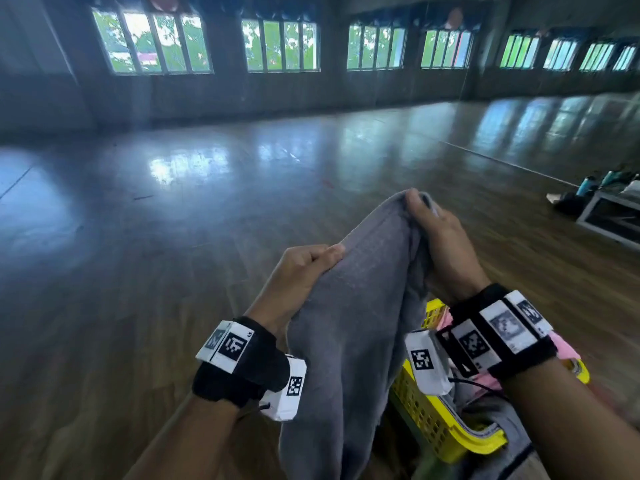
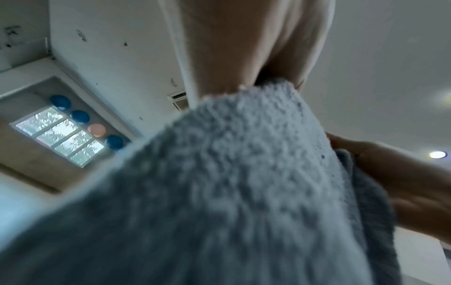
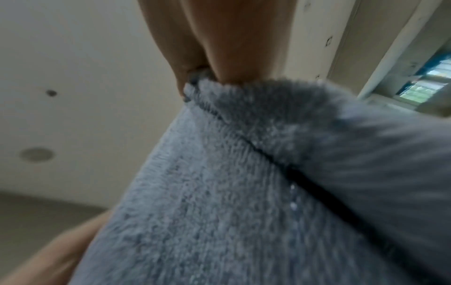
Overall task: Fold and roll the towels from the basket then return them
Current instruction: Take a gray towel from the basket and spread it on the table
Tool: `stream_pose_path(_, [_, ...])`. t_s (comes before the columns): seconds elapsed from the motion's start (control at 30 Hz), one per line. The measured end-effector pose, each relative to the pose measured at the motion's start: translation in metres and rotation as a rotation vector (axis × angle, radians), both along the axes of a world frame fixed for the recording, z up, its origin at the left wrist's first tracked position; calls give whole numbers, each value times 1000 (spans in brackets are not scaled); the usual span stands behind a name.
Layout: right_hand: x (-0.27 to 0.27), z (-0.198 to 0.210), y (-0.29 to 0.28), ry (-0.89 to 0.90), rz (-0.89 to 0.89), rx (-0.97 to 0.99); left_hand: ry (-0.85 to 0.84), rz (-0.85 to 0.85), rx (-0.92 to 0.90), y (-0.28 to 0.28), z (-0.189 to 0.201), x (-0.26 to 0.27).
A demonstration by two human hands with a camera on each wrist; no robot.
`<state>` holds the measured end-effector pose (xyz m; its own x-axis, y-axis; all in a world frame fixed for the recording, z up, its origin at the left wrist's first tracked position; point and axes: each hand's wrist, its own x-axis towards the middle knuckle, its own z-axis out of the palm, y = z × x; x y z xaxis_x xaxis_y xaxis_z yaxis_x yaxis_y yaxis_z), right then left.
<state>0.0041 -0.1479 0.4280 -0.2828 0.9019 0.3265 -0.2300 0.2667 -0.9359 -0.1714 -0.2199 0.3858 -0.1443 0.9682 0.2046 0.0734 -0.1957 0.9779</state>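
A grey towel (image 1: 356, 306) hangs lifted in front of me, draping down past the bottom of the head view. My left hand (image 1: 311, 265) pinches its left upper edge. Higher and farther out, my right hand (image 1: 426, 216) grips a bunched top corner. The left wrist view shows the towel (image 2: 231, 183) close up under my pinching left hand (image 2: 253, 57), and the right wrist view shows the towel (image 3: 231, 183) held by my right hand (image 3: 219, 48). A yellow basket (image 1: 433, 424) with pink cloth (image 1: 564, 344) sits low right, under my right wrist.
A wide wooden floor (image 1: 173, 237) stretches ahead to a wall of windows (image 1: 280, 46). At the far right stand bottles (image 1: 588, 185) and a white frame or low shelf (image 1: 609, 216).
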Motion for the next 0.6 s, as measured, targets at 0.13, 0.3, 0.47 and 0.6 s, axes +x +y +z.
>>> stream_pose_path(0.13, [-5, -22, -18, -537, 249, 93, 71, 24, 92, 5, 9, 0])
stream_pose_path(0.3, [12, -16, -6, -96, 124, -80, 87, -42, -10, -1, -5, 4])
stream_pose_path(0.47, [15, -31, -8, -176, 310, -116, 102, -52, 2, 1, -8, 2])
stream_pose_path(0.6, [19, -48, -22, -260, 347, -237, 195, -172, 18, 12, -8, 15])
